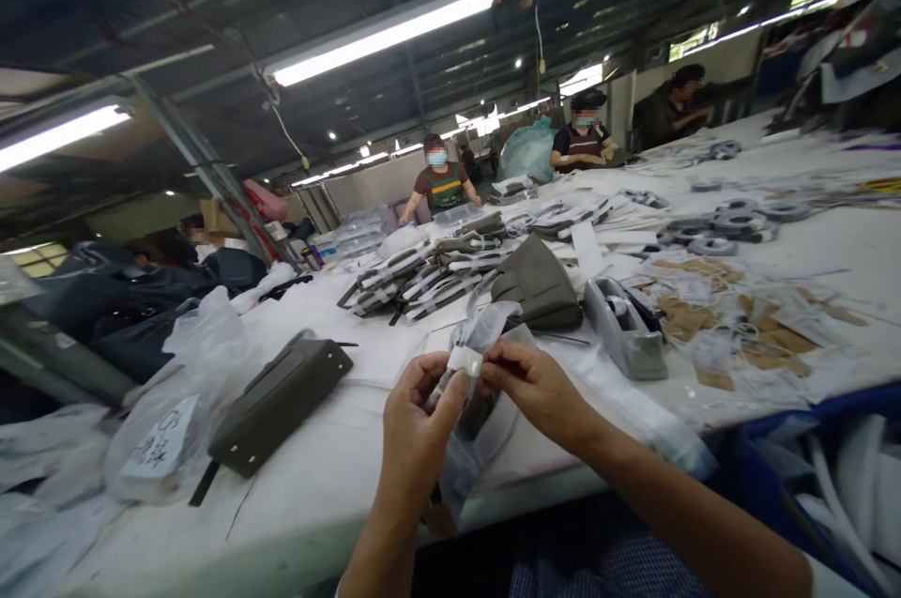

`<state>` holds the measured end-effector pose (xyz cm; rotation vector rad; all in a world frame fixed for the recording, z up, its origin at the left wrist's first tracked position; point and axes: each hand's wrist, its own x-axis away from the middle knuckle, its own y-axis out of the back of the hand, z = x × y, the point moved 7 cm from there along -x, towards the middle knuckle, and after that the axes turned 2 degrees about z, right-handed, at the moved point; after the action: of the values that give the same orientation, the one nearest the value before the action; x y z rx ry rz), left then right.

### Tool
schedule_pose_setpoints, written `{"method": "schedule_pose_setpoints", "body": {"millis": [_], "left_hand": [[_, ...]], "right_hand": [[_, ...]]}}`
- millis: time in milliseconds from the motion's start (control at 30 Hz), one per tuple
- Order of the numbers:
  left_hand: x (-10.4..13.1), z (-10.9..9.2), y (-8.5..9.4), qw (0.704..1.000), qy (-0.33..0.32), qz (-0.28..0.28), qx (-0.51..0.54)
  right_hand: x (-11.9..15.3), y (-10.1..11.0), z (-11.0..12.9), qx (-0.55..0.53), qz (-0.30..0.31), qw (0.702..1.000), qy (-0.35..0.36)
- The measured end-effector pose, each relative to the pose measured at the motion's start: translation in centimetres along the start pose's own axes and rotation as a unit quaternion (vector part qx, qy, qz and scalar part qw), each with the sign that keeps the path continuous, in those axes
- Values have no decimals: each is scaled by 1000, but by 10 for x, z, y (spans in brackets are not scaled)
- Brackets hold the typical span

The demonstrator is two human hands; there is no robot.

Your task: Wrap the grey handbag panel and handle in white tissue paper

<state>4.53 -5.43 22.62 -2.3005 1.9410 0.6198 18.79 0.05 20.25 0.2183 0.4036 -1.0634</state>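
Note:
In the head view, my left hand (420,420) is closed with its thumb pressed on a small white tag (465,360). My right hand (539,391) pinches at the tag's right edge with its fingertips. Crumpled clear plastic wrap (461,476) hangs around and below both hands, with something dark grey partly inside it; my hands hide most of it. Just beyond, a dark olive-grey bag (539,283) lies on the white table. Another such bag (282,406) rests on its side to the left, with metal studs on its base.
A grey tape dispenser (623,330) stands right of the bag. Brown cards in plastic sleeves (753,326) and tape rolls (732,221) lie further right. Wrapped straps (436,269) are piled behind. A plastic sack (165,438) is at left, a blue bin (767,476) at lower right. Co-workers sit beyond.

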Motion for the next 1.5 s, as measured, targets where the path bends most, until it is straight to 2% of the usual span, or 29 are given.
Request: {"method": "schedule_pose_setpoints", "body": {"millis": [100,333,567,667,767,833,967,1100,1200,1267,1400,1500], "left_hand": [[1,0,-1,1000,-7,2,-13],[0,0,2,999,-26,-15,-43],[1,-1,0,998,-24,-8,-51],[1,-1,5,998,-32,-21,-55],[2,1,5,997,-37,-18,-69],[4,1,2,994,-48,-19,-95],[13,-9,-2,977,-123,-54,-168],[24,-7,11,977,-135,-89,-138],[38,9,33,977,-109,-150,-106],[48,31,44,978,-75,-170,-90],[67,99,54,983,38,-172,-57],[77,150,59,975,117,-181,-44]], "right_hand": [[1,-2,1,-3,-8,1000,15],[2,-4,3,12,-69,997,15],[-7,3,13,109,-135,985,24],[-5,-2,4,-38,-75,996,-39],[7,-15,-4,-223,-8,966,-129],[13,-19,-3,-264,-14,954,-142],[12,-20,5,-294,-53,951,-82],[1,-17,0,-294,-98,947,-82],[-10,-16,-10,-283,-119,946,-105],[-19,-18,-19,-278,-116,946,-120],[-35,-15,-36,-217,-62,968,-106],[-35,16,-54,-56,-96,992,-56]]}}
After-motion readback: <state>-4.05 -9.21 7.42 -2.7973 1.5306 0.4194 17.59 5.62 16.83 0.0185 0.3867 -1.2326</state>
